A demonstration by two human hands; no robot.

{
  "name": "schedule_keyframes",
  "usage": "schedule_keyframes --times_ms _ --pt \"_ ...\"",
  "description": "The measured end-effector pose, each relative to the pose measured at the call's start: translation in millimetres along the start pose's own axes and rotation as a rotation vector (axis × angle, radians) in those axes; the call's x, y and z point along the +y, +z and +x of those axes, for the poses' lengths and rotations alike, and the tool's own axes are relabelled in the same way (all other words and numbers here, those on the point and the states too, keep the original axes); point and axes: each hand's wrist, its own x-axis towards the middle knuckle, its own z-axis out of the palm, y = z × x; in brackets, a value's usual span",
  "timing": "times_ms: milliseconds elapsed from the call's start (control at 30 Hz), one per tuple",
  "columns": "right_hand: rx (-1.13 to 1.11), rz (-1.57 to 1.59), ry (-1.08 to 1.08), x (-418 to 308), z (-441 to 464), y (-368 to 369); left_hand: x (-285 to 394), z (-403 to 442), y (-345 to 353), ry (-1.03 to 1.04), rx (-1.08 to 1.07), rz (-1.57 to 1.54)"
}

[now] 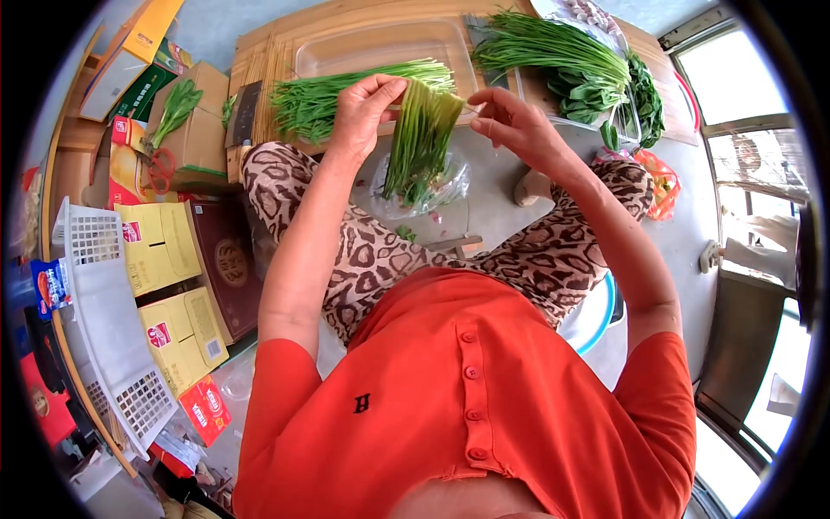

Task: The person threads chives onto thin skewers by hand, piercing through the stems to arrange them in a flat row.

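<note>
A bunch of garlic chives (422, 138) hangs from my left hand (367, 112), its cut ends at the top and the leaves pointing down. The thumb and fingers of this hand are closed on the bunch's upper left side. My right hand (523, 130) is at the bunch's upper right corner, with fingers bent in a pinch. Whatever thin bit they hold is too small to make out. Below the bunch, a clear plastic bag (450, 186) with scraps in it lies on the floor. Behind my left hand, more garlic chives (311, 99) lie on the wooden table (268, 48).
A clear plastic tray (380, 36) is on the table. To its right, long green chives (553, 52) lie over leafy greens (588, 95) in a clear container. Yellow boxes (160, 246), a white basket (117, 303) and red scissors (161, 170) are at my left. A red bag (664, 195) stands at right.
</note>
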Motion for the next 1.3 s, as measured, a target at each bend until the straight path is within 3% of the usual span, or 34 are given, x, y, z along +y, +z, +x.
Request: schedule_keyframes --times_ms 67,300,367,767,900,967,1300 --pt "0.147 -0.207 -0.184 -1.1 7.4 8.7 -1.5 -1.6 -1.9 0.020 0.069 -0.012" --pt "0.254 -0.331 -0.206 -0.4 29.6 34.9 -1.7 -9.3 -4.5 0.004 0.071 -0.012" --pt "0.298 -0.382 -0.094 -0.9 32.1 36.9 -4.2 -8.7 -5.8 0.024 0.081 -0.021" --pt "0.307 -0.435 -0.157 -6.4 31.4 40.0 -2.8 -7.9 -10.4 0.059 0.160 -0.073" --pt "0.291 -0.369 -0.079 -8.5 30.4 39.6 0.0 -7.9 -11.0 0.073 0.173 -0.092" --pt "0.339 -0.402 -0.246 -10.4 31.9 39.3 1.3 -7.8 -8.6 0.061 0.163 -0.097" --pt "0.323 -0.473 -0.161 -9.8 33.3 44.4 -3.7 -8.4 -10.6 0.049 0.150 -0.043"
